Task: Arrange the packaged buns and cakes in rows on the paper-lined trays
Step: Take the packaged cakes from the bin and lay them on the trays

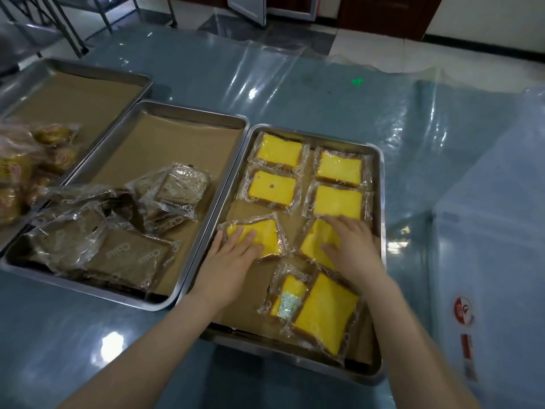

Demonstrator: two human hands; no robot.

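Dim — glare on plastic sheet (295,93), edges warped.

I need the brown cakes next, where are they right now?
In the head view, the brown cakes lie heaped at the near end of the middle tray, just left of the right tray holding the yellow cakes.

Wrapped yellow cakes (338,168) on lined tray (382,202)

Side by side on the table (324,93): the right tray (380,202) holds cake packets (278,151) in rows, the middle tray (188,112) a heap (118,231) at its near end, the left tray (97,69) buns (56,149).
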